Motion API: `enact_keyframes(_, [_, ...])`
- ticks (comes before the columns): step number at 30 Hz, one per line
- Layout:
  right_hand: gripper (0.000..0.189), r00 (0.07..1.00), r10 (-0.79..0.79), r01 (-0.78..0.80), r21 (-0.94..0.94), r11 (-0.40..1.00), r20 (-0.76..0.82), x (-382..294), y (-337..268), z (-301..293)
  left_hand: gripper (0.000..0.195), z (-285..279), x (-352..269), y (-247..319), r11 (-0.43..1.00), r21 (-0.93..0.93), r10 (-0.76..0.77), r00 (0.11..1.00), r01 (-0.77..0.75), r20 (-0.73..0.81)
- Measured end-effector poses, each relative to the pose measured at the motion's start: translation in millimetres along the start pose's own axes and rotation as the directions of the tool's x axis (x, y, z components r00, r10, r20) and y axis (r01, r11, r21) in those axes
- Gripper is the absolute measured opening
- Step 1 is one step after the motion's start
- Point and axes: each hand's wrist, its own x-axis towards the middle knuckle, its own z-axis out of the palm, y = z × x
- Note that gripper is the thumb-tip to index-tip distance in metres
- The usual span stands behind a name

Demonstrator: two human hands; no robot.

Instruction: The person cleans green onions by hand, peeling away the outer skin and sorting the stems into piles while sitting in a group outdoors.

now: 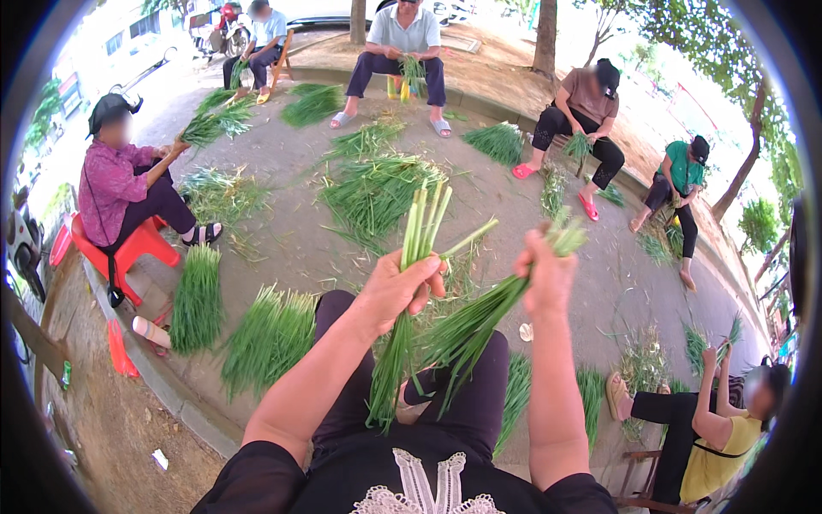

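Note:
My left hand (404, 286) is closed around a small bunch of long green stalks (393, 372), their pale ends pointing up and their leaves hanging down; one stalk angles off to the right from the fingers. My right hand (549, 273), slightly blurred, grips a thicker green bunch (478, 321) whose leaves slope down to the left over my lap. A large heap of green stalks (379, 193) lies on the pavement ahead. Neatly lined bundles (273, 334) rest to the left of my knees, and more greens (515, 392) lie beside my right leg.
Several seated people handle similar greens around me. A red plastic stool (128, 250) holds one person at the left, near a pale bottle (151, 332) and an orange-red bag (121, 350). Plant scraps litter the pavement, and a curb (186, 411) curves along the left.

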Motion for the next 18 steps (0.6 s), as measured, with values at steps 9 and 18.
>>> enact_keyframes(9, [0.024, 0.970, 0.124, -0.145, 0.087, 0.986, 0.209, -23.8, -14.0, -1.5, 0.018, 2.3, 1.2, 9.9, 0.995, -0.060, 0.077, 0.994, -0.081, -0.072])
enact_keyframes(18, [0.012, 0.933, 0.066, -0.084, 0.035, 0.996, 0.353, -42.1, 1.3, 38.6, 0.015, 19.3, -1.1, 7.8, 0.988, 0.071, 0.146, 0.986, -0.140, -0.082])
